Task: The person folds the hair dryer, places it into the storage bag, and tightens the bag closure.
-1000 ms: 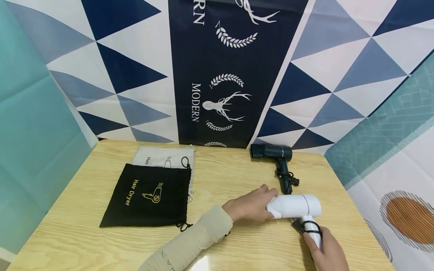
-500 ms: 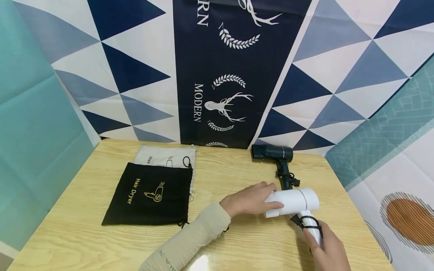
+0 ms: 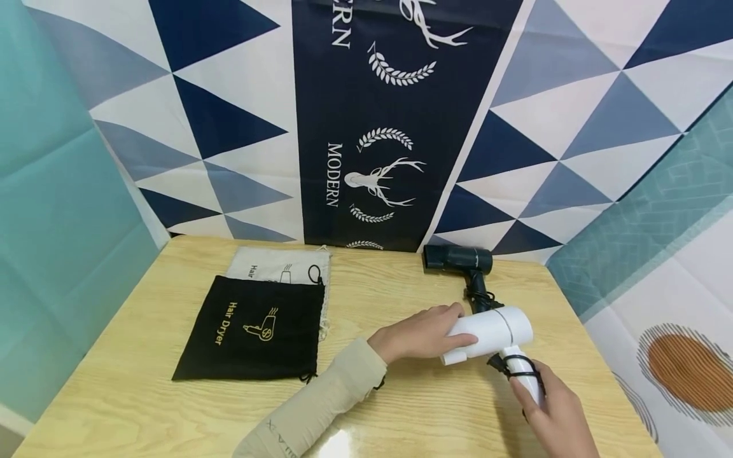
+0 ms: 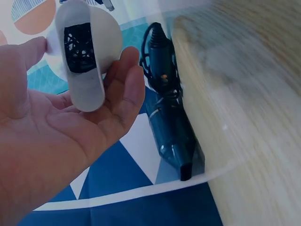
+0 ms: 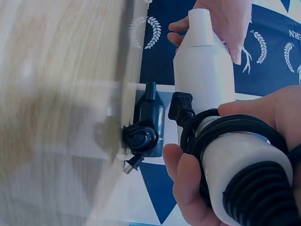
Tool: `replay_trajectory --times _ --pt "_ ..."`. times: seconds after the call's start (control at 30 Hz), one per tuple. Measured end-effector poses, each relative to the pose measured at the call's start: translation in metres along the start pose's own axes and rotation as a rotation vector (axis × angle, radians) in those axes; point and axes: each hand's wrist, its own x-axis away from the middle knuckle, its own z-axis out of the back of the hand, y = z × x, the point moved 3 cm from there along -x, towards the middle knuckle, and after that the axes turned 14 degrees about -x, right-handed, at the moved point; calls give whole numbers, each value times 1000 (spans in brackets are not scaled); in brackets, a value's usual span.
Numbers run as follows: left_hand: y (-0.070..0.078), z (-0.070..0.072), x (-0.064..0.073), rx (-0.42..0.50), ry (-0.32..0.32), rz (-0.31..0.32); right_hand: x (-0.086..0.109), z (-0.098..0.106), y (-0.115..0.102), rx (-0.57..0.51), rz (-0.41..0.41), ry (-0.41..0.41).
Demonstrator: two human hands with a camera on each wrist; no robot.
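Observation:
A white hair dryer (image 3: 487, 331) is held between both hands over the right part of the table. My left hand (image 3: 420, 332) grips its nozzle end, thumb on one side and fingers on the other; the left wrist view shows the nozzle's flat slot opening (image 4: 80, 49). My right hand (image 3: 552, 404) wraps round the handle (image 5: 244, 165), where a black power cord (image 5: 235, 125) is coiled with its plug (image 5: 180, 106) sticking out. Behind it lies a dark hair dryer (image 3: 458, 258), its own cord wound on the handle, which the white one partly overlaps in the head view.
To the left, a black drawstring bag (image 3: 252, 331) printed "Hair Dryer" lies partly over a light grey bag (image 3: 280, 262) with similar print. The wooden table (image 3: 378, 413) ends at a patterned wall covering (image 3: 372, 127) behind and side panels left and right.
The white hair dryer has risen slightly away from me and tilted, its round back end higher. Both hands keep hold of it; the left thumb now lies along the nozzle side.

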Motion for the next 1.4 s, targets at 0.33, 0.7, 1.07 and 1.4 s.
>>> replay_trajectory --times 0.33,0.7,1.07,1.4 --pt "3 9 12 26 4 28 0 4 -9 8 128 47" --pt "-20 13 35 149 -29 83 -6 -12 -26 3 220 55" --pt "-33 14 55 263 60 99 -20 -15 -52 7 314 -12" --pt "-35 21 80 337 105 133 -25 -18 -71 -40 317 -107"
